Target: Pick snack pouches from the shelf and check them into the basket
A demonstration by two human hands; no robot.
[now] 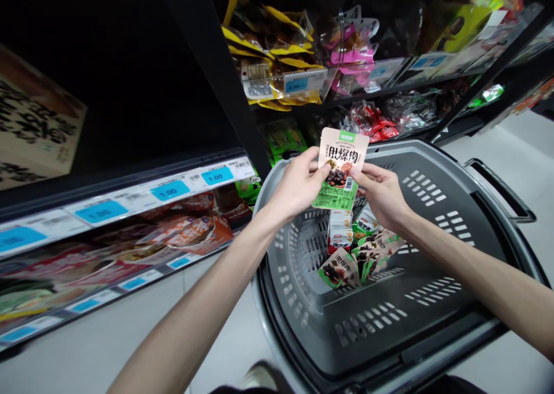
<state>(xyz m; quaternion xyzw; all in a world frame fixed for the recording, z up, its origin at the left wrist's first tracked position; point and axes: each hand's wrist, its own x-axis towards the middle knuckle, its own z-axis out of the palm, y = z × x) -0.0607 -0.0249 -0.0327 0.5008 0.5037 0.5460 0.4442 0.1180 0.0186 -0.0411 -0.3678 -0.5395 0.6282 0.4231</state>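
Note:
Both hands hold one beige and green snack packet [341, 152] with dark lettering, its printed front facing me. My left hand [302, 177] pinches its left edge, thumb on the front. On the right edge, my right hand [383, 193] grips it the same way. The packet is held over a grey shopping basket [298, 319] with slotted walls. Inside the basket lie several similar beige and green packets [341, 267], beside a stack of white and red packets [340, 232].
Shelves with price labels [168, 190] run along the left. Orange bags [186, 229] fill the low shelf there. Yellow-edged bags [277, 36] and pink packets [352, 53] sit on the rack ahead. The basket's black handle [502, 189] juts out at right. A shoe [259, 376] shows below.

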